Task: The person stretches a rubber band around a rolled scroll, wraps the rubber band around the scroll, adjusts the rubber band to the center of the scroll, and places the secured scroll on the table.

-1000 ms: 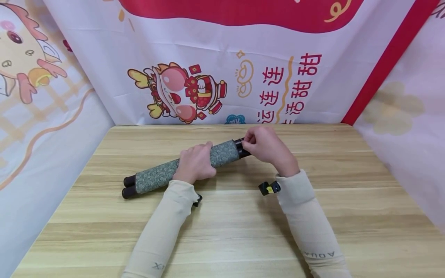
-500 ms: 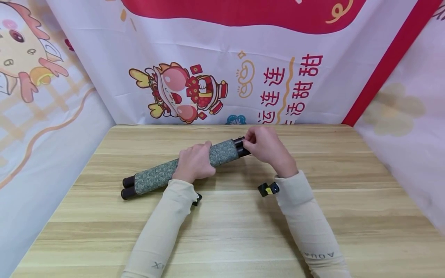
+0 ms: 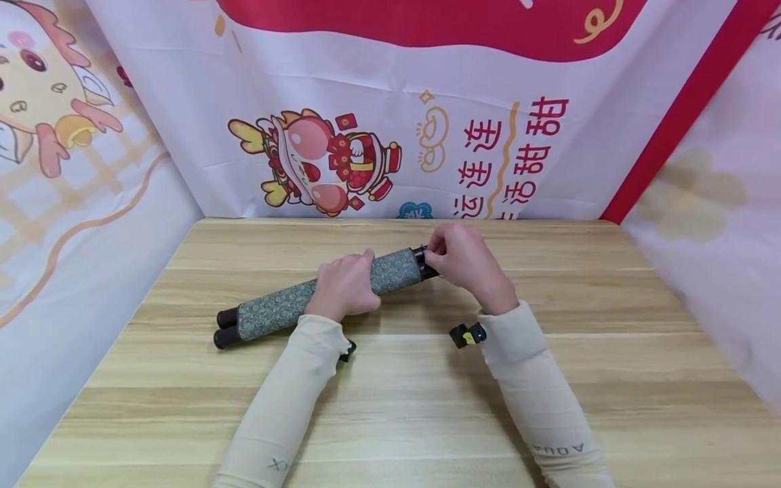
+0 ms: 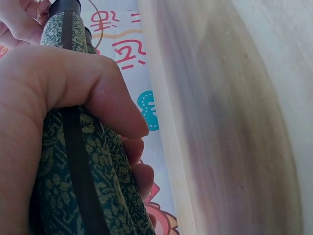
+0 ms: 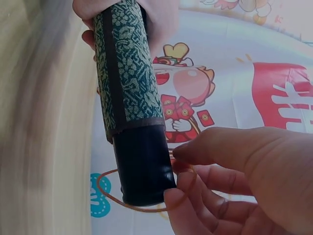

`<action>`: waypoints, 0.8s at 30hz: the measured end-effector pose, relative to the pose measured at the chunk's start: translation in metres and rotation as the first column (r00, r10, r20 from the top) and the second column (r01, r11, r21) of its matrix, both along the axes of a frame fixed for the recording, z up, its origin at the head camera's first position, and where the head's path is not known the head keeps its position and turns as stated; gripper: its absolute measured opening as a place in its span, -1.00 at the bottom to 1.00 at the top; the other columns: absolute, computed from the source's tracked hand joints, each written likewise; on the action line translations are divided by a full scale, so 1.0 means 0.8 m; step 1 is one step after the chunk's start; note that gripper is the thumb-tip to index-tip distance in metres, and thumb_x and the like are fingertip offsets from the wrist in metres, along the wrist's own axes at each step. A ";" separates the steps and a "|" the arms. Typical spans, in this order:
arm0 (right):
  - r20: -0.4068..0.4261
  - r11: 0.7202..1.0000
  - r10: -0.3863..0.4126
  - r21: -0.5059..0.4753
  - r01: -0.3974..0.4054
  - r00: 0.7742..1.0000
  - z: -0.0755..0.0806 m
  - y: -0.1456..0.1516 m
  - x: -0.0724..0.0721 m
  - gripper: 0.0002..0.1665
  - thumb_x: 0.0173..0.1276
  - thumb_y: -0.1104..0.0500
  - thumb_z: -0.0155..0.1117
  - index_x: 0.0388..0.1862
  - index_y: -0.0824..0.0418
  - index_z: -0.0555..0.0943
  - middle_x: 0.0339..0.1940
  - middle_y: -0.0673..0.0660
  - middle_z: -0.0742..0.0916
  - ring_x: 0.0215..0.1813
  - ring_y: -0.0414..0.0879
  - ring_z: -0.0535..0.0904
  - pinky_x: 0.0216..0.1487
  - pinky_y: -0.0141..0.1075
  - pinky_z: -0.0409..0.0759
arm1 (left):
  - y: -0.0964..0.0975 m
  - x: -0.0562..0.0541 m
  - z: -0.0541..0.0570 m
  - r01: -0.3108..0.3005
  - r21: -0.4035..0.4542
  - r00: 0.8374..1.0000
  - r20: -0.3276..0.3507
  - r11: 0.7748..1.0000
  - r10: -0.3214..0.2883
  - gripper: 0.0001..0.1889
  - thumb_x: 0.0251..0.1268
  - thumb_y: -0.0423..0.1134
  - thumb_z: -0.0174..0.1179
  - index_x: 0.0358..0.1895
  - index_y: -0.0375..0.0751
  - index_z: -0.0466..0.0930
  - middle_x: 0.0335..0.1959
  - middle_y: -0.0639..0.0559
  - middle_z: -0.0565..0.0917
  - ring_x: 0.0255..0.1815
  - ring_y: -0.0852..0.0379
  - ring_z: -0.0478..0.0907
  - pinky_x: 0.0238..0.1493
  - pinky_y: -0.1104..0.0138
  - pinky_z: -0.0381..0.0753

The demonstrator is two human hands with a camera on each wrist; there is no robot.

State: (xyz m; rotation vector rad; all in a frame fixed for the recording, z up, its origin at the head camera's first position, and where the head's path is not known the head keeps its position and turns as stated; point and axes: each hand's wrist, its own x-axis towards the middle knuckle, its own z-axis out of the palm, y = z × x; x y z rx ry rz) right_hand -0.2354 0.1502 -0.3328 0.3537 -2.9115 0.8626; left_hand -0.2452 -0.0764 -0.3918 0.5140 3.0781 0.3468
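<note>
A rolled scroll point(image 3: 274, 312) in green floral fabric lies slanted over the table, with a pair of dark rod ends point(image 3: 228, 337) showing at its left. My left hand point(image 3: 344, 288) grips it around the middle, thumb across the top in the left wrist view. At the far right end my right hand point(image 3: 466, 261) pinches a thin orange-brown rubber band point(image 5: 156, 211). In the right wrist view this band loops around the black rod end point(image 5: 144, 164), standing loose from it on the left side. Part of the band is hidden behind the fingers.
The light wood table point(image 3: 403, 407) ends at a white printed cloth point(image 3: 213, 135) hanging behind it. Another printed cloth point(image 3: 79, 271) rises along the left side. A small black camera point(image 3: 468, 335) sits at my right wrist.
Both hands keep their places on the scroll. The scroll's right end and my right hand shift only slightly.
</note>
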 end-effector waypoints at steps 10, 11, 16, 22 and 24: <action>-0.010 0.997 -0.077 -0.014 0.076 0.997 -0.001 -0.008 0.002 -0.90 0.42 0.20 0.41 -0.29 0.19 0.77 -0.28 0.13 0.80 -0.27 -0.03 0.72 -0.26 -0.21 0.75 | 0.003 0.002 0.001 0.027 -0.019 1.000 0.015 0.999 -0.027 -0.24 -0.04 -0.13 0.36 0.39 -0.13 0.49 -0.01 -0.11 0.74 -0.20 -0.12 0.67 -0.19 -0.12 0.64; -0.007 0.997 -0.077 -0.015 0.076 0.997 -0.001 -0.008 0.002 -0.90 0.42 0.20 0.41 -0.29 0.19 0.78 -0.28 0.13 0.80 -0.26 -0.03 0.72 -0.25 -0.21 0.75 | 0.004 0.002 0.001 0.029 -0.022 0.999 0.016 0.999 -0.029 -0.25 -0.03 -0.13 0.36 0.38 -0.13 0.49 -0.02 -0.11 0.74 -0.20 -0.12 0.67 -0.18 -0.11 0.64; 0.005 0.997 -0.078 -0.007 0.078 0.997 -0.002 -0.008 0.001 -0.89 0.44 0.19 0.41 -0.29 0.18 0.77 -0.27 0.13 0.79 -0.24 -0.02 0.71 -0.22 -0.19 0.76 | 0.007 0.003 0.001 0.034 -0.028 0.999 0.023 0.999 -0.034 -0.26 -0.02 -0.13 0.36 0.37 -0.13 0.49 -0.01 -0.10 0.74 -0.16 -0.14 0.68 -0.13 -0.13 0.64; 0.017 0.996 -0.092 0.002 0.092 0.996 -0.002 -0.006 0.000 -0.88 0.45 0.18 0.41 -0.27 0.19 0.78 -0.27 0.14 0.80 -0.25 -0.01 0.71 -0.20 -0.18 0.76 | 0.012 0.007 0.003 0.036 -0.028 0.999 0.026 0.999 -0.036 -0.24 -0.01 -0.13 0.38 0.40 -0.12 0.48 0.03 -0.08 0.74 -0.14 -0.12 0.69 -0.11 -0.13 0.64; 0.011 0.996 -0.093 0.006 0.093 0.996 -0.002 -0.005 0.000 -0.87 0.46 0.17 0.40 -0.26 0.20 0.79 -0.27 0.14 0.81 -0.25 -0.01 0.71 -0.20 -0.18 0.76 | 0.015 0.008 0.003 0.036 -0.031 0.999 0.020 0.999 -0.035 -0.23 -0.01 -0.12 0.38 0.41 -0.11 0.47 0.04 -0.07 0.74 -0.12 -0.11 0.69 -0.10 -0.14 0.64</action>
